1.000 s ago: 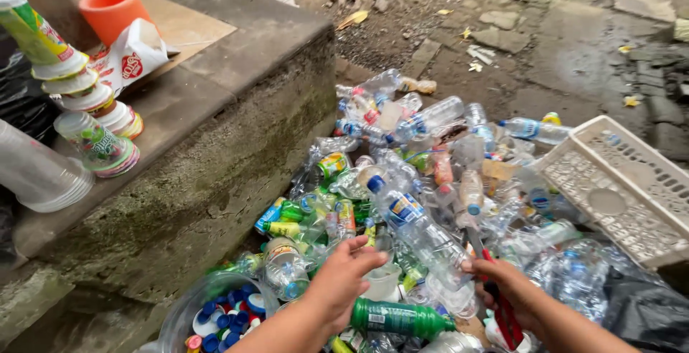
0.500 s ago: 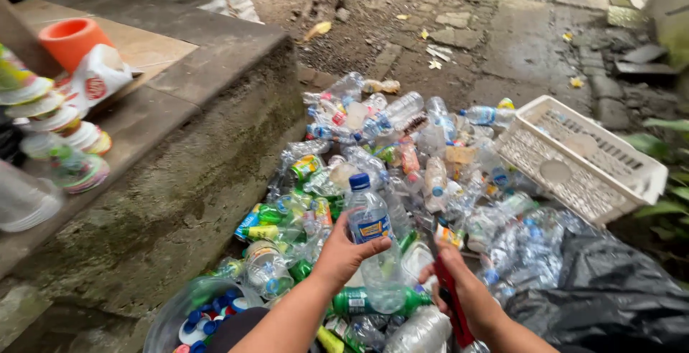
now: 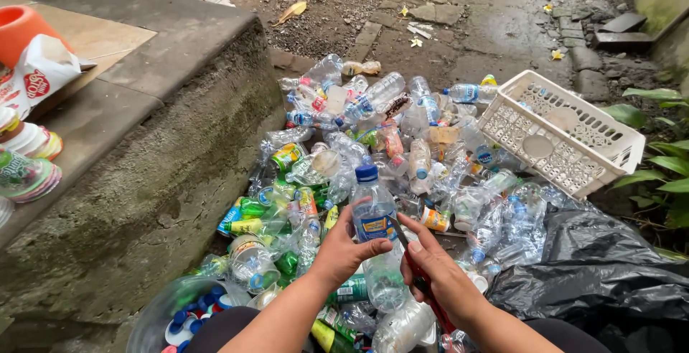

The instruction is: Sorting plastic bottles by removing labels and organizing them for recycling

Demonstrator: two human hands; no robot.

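My left hand [image 3: 343,251] grips a clear plastic bottle [image 3: 376,242] with a blue cap and blue label, holding it upright over the pile. My right hand [image 3: 436,273] holds a red-handled cutter [image 3: 425,290], whose blade tip touches the bottle's label. Beneath both hands spreads a large heap of empty plastic bottles [image 3: 373,145], clear, green and orange-labelled.
A white plastic basket [image 3: 563,132] lies tilted at the right of the heap. A black plastic bag [image 3: 596,274] is at lower right. A concrete ledge [image 3: 136,109] on the left carries stacked cups [image 3: 25,159] and an orange cup [image 3: 21,30]. A bowl of blue caps [image 3: 183,317] sits at lower left.
My left hand picked the blue-capped bottle out of the heap and raised it upright. My right hand brought the red-handled cutter up against it.
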